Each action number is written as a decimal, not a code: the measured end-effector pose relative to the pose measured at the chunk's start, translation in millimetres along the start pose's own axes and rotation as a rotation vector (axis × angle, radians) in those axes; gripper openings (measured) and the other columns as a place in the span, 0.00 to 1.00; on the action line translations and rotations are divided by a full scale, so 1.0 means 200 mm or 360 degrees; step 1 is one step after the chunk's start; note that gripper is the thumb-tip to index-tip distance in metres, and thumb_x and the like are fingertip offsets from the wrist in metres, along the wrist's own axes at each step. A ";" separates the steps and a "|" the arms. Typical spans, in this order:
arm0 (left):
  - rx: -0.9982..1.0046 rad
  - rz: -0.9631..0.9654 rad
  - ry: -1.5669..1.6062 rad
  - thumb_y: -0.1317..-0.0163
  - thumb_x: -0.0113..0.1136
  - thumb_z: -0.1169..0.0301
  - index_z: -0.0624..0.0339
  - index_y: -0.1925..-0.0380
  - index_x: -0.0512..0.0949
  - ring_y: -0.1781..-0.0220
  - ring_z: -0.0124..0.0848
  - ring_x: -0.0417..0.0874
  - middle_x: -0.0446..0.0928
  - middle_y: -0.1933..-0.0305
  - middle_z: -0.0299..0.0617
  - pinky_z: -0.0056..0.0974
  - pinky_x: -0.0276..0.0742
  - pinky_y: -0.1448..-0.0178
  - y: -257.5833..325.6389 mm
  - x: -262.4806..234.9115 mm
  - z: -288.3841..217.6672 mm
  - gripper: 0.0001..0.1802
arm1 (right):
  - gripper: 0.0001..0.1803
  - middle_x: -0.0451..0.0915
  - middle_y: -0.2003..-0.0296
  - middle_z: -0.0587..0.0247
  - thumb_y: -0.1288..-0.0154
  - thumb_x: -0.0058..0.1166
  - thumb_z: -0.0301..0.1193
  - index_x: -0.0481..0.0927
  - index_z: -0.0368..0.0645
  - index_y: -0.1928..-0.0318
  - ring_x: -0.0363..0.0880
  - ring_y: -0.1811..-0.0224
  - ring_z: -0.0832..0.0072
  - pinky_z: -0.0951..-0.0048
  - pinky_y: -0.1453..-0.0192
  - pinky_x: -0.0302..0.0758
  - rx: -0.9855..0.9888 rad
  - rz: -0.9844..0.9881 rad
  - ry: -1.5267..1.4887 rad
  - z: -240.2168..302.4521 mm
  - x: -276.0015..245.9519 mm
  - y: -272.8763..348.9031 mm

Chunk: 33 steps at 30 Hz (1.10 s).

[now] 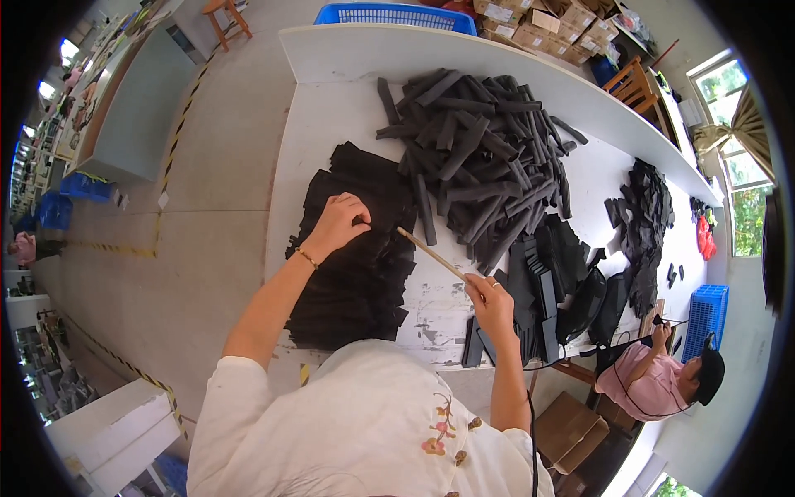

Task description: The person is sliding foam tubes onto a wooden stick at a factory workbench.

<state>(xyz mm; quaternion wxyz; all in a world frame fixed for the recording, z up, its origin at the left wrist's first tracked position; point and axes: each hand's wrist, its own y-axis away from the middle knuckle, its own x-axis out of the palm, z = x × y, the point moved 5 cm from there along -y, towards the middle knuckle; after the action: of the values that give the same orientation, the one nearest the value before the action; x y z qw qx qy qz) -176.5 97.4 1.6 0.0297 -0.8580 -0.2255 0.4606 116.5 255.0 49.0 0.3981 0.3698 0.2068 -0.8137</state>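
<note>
Before me on the white table lies a layered spread of flat black fabric pieces (352,290), overlapping with ragged edges. My left hand (338,224) is over its upper part, thumb and fingers pinched together. Something dark shows at the fingertips, but I cannot tell whether it is held or just the cloth behind. In my right hand (493,305) is a thin light wooden stick (432,254), gripped near its lower end. Its far tip points up and left, at the right edge of the fabric pieces. Beyond them rises a heap of dark grey foam-like tubes (484,149).
More black pieces (542,282) lie right of my right hand, with another dark pile (646,224) farther right. A low white board (497,54) borders the table's far side. A co-worker in pink (646,377) sits at the right. Behind stands a blue basket (397,16).
</note>
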 end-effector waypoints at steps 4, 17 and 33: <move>-0.0005 -0.0003 0.0061 0.58 0.70 0.72 0.54 0.76 0.75 0.56 0.33 0.75 0.75 0.70 0.33 0.41 0.65 0.46 0.00 -0.05 -0.05 0.11 | 0.10 0.75 0.74 0.60 0.40 0.58 0.32 0.81 0.47 0.57 0.77 0.73 0.61 0.65 0.70 0.72 -0.0114 0.0052 0.0084 0.05 -0.02 -0.01; -0.0031 0.0060 0.0061 0.56 0.68 0.75 0.55 0.75 0.76 0.61 0.31 0.75 0.75 0.73 0.32 0.39 0.65 0.46 0.02 -0.06 -0.13 0.10 | 0.10 0.76 0.74 0.58 0.41 0.58 0.31 0.81 0.47 0.58 0.78 0.72 0.60 0.64 0.70 0.73 -0.0237 -0.0029 0.0093 0.01 0.00 0.05; 0.0022 0.0119 0.0042 0.56 0.66 0.75 0.56 0.77 0.77 0.62 0.31 0.74 0.74 0.74 0.32 0.38 0.66 0.49 0.04 -0.08 -0.15 0.07 | 0.09 0.75 0.75 0.59 0.40 0.58 0.33 0.82 0.46 0.59 0.77 0.74 0.61 0.64 0.70 0.73 -0.0253 0.0018 0.0061 0.05 0.04 0.02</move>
<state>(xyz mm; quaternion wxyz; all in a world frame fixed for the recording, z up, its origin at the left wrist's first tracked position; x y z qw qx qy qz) -157.5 87.2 29.4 0.0213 -0.8715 -0.1898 0.4517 112.7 242.3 48.2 0.4267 0.3538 0.2762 -0.7852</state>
